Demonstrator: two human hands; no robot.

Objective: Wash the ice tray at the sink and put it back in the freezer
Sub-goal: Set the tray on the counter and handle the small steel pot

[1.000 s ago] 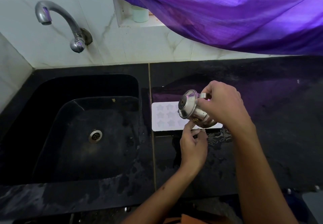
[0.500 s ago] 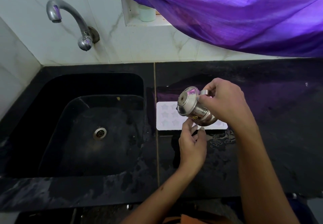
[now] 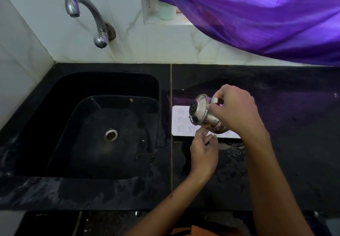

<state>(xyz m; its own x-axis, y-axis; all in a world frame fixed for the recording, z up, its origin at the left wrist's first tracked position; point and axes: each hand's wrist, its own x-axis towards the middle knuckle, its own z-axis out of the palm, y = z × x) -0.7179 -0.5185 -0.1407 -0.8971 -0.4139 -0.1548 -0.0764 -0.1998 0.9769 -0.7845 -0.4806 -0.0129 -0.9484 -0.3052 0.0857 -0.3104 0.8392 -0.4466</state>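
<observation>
White ice tray (image 3: 181, 120) lies flat just right of the sink (image 3: 103, 125), long axis sideways, directly beneath both hands; right hand (image 3: 234, 109) grips a steel pot (image 3: 202, 115), left hand (image 3: 204, 153), nearer, loosely curled, empty

The small round lidded steel pot (image 3: 203, 115) is polished, mirror-bright metal. The flat white star-moulded ice tray (image 3: 181, 120) looks matt plastic. The black stone surface (image 3: 294, 125) shines glossy and wet. The purple curtain (image 3: 257, 14) is woven cloth; the curved tap (image 3: 88, 13) dull metal.
</observation>
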